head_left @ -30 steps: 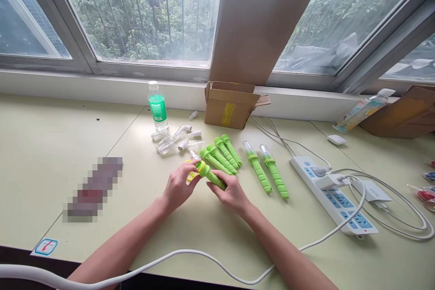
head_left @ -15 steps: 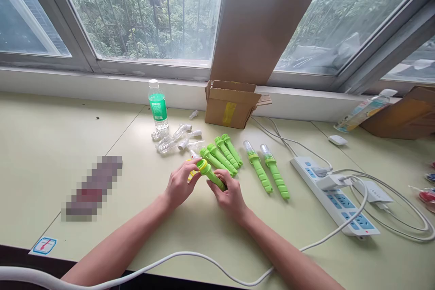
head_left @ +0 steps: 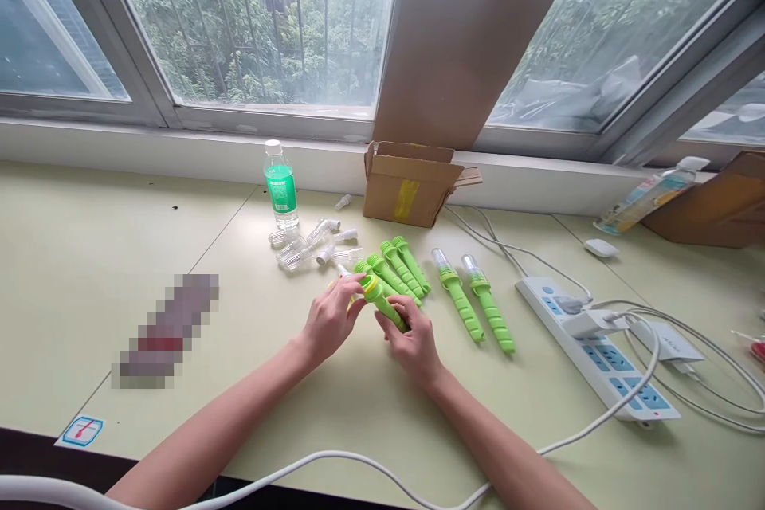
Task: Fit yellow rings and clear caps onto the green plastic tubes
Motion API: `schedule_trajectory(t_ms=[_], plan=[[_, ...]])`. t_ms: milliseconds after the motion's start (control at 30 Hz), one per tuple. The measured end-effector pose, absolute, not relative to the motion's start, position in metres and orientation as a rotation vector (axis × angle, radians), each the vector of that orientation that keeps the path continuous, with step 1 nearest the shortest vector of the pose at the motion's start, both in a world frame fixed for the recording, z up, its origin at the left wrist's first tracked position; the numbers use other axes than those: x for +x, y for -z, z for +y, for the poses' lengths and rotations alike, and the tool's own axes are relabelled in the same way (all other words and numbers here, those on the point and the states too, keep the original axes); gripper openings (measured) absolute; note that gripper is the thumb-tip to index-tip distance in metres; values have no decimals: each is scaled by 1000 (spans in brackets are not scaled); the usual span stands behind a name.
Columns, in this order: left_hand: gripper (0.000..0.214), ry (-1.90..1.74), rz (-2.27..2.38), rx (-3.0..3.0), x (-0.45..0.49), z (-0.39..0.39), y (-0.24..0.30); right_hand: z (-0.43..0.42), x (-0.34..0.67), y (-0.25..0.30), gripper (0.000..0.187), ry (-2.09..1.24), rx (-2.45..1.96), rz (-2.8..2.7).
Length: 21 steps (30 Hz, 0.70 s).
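Note:
My right hand (head_left: 413,336) is wrapped round the lower body of a green plastic handle (head_left: 383,306), tilted with its open mouth up and to the left. A yellow ring (head_left: 371,287) sits round that mouth, pinched at its edge by the fingers of my left hand (head_left: 328,320). More yellow shows behind my left fingers, mostly hidden. Just beyond my hands lie several green handles (head_left: 402,271) with bare threaded ends. To their right are two green handles (head_left: 461,309) fitted with clear caps. Loose clear plastic caps (head_left: 294,256) lie in a heap behind my left hand.
A bottle with a green label (head_left: 280,190) stands behind the caps. An open cardboard box (head_left: 409,190) is against the sill. On the right are a power strip (head_left: 598,351) and white cables; one cable (head_left: 335,456) crosses the front edge beneath my arms.
Both hands have shifted slightly right with the green handle. The yellow ring now sits closer round its mouth, and my left fingers have moved over the rim. The camera view has shifted a little.

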<state>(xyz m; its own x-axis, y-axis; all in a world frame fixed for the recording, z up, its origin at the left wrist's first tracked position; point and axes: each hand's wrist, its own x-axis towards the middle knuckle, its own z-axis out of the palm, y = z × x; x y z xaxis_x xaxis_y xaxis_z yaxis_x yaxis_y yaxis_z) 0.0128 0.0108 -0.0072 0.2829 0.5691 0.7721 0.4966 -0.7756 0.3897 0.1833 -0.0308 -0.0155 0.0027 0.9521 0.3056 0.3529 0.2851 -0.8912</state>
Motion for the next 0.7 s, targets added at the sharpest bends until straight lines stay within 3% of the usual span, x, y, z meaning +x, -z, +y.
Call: schedule_trajectory(t_ms=[700], plan=[[19,-1624,955,2407,6,11,13,-30,188,17,16,-622,-1236,-1742]])
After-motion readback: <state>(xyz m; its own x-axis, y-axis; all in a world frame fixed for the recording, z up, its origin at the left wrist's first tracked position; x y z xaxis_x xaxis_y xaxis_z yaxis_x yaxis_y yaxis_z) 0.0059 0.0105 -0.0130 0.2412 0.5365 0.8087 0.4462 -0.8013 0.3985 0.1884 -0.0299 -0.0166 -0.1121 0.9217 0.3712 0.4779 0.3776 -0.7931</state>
